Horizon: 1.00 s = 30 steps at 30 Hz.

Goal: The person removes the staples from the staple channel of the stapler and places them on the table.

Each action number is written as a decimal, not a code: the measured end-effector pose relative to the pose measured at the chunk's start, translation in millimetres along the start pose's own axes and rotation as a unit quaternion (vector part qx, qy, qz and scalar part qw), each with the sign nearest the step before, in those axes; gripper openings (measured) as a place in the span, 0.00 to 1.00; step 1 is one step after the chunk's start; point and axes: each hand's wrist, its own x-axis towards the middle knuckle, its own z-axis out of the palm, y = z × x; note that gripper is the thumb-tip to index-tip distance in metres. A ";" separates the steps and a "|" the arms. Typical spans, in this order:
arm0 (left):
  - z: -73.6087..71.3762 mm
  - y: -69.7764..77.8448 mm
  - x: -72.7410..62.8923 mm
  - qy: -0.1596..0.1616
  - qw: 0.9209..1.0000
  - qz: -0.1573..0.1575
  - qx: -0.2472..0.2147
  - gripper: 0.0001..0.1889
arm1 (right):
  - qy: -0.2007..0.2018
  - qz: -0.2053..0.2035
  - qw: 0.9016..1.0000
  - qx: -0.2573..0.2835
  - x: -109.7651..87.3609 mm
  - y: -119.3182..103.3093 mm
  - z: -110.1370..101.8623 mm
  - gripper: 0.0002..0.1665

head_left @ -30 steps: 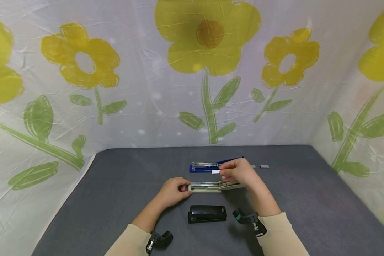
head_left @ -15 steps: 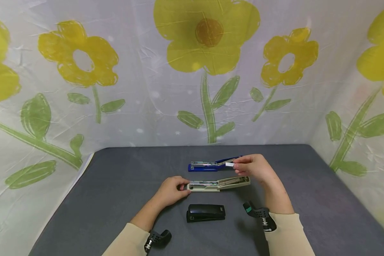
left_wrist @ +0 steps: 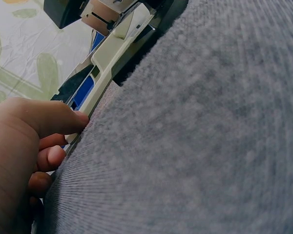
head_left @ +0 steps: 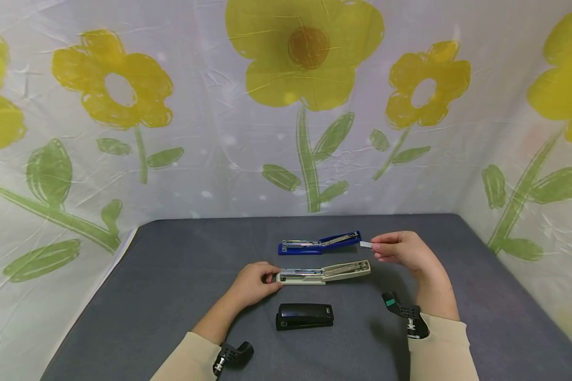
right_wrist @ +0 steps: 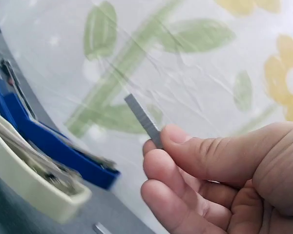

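My left hand (head_left: pixel 253 284) holds the left end of a cream stapler (head_left: pixel 345 271), which lies on the table with its top swung fully back to the right. The thumb lies along the near side of the stapler base (left_wrist: pixel 100 90) in the left wrist view. Just right of the blue stapler, my right hand (head_left: pixel 407 253) pinches a strip of staples (right_wrist: pixel 142 118) between thumb and fingers. The strip's free end points left, close to the tip of the blue stapler's raised top. The blue stapler (head_left: pixel 293 252) is opened out the same way, behind the cream one.
A closed black stapler (head_left: pixel 305 316) lies nearest the person. In the right wrist view a small metallic piece (right_wrist: pixel 101 228) shows on the table at the bottom edge. A flower-printed cloth (head_left: pixel 219 159) hangs behind the grey table (head_left: pixel 171 248).
My right hand has moved right with the staple strip, from over the cream stapler to past the blue stapler's end, uncovering both tops. The left hand keeps its hold.
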 end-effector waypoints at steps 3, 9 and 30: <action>0.3 -0.3 -0.4 0.001 1.000 0.000 0.000 0.13 | -0.004 0.007 1.000 0.003 -2.3 7.1 -9.4 0.24; 0.5 -0.3 -1.1 0.000 1.000 -0.003 -0.002 0.14 | -0.019 0.021 0.999 0.013 -6.6 25.9 -26.7 0.25; 1.0 -3.2 0.0 0.002 1.000 0.001 0.000 0.14 | -0.065 0.108 0.988 -0.085 0.5 57.2 -19.1 0.09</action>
